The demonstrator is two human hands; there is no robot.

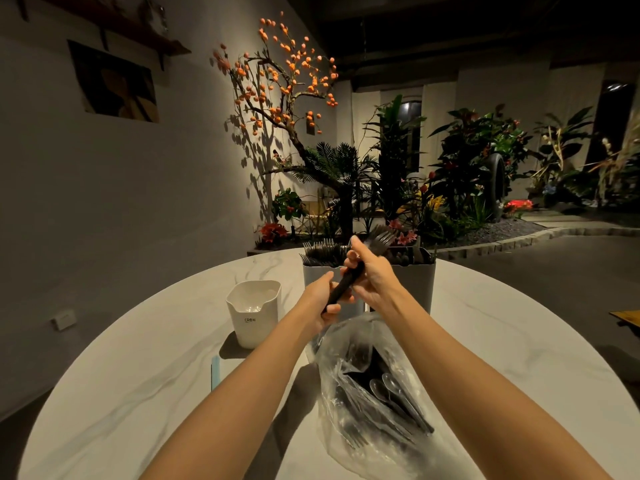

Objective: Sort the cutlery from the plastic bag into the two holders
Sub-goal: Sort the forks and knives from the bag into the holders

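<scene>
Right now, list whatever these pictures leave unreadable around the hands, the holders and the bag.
Head view only:
- Bundle of black plastic forks: count unclear; the left hand and right hand cover the handles, tines blurred.
- Two tall grey holders: their fronts are hidden behind the hands.
- Clear plastic bag: glare and creases hide the cutlery count.

A café or restaurant: indoor garden bed [467,188], marble round table [138,358], bulk cutlery holders [412,282].
</scene>
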